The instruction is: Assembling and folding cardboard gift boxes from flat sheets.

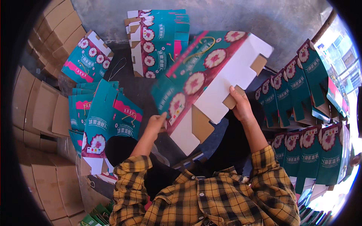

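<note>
A person in a yellow-and-black checked shirt (200, 196) is leaning over the work, forearms reaching up from the lower edge. The left hand (154, 126) is pinching the lower-left end of a printed carton (207, 80), its thumb pressing on the printed face. The right hand (241, 105) is gripping the white flaps along the near side, its thumb lying on top.

The carton is hanging in the air above the person's dark-clad legs. It is showing a teal face, a maroon band with a row of round pale motifs with reddish centres, a pink stripe, a yellow cord handle (201, 47), and white and brown notched flaps. Its long axis is running diagonally from lower left to upper right, the flaps facing lower right and the pink stripe upper left.

Beyond, matching cartons are lying in a left pile (107, 113) and standing in right-hand rows (301, 84). Farther off, another stack (160, 49) is standing near a grey wall (241, 15).
</note>
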Available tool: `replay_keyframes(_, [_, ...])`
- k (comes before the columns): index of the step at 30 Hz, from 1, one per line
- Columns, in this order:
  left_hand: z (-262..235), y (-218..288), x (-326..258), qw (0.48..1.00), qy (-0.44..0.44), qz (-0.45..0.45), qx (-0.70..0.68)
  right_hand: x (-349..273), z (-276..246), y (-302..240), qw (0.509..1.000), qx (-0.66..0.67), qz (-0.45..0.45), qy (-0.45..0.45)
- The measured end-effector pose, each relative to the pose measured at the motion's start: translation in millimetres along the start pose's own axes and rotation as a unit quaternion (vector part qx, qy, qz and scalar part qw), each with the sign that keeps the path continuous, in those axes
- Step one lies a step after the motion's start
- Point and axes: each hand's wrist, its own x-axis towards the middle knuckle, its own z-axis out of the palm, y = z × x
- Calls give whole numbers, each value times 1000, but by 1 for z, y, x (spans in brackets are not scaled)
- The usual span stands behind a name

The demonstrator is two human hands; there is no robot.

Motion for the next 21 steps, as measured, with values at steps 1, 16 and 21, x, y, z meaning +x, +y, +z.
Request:
replay_keyframes(1, [5, -17, -1, 984, 100, 94, 116, -3, 12, -4, 999, -22, -1, -28])
replay_keyframes(16, [54, -8, -39, 888, 10, 401, 226, 27, -4, 42, 969, -116, 206, -72])
replay_keyframes(21, [33, -9, -51, 767, 93, 504, 386, 91, -49, -5, 957, -266, 117, -21])
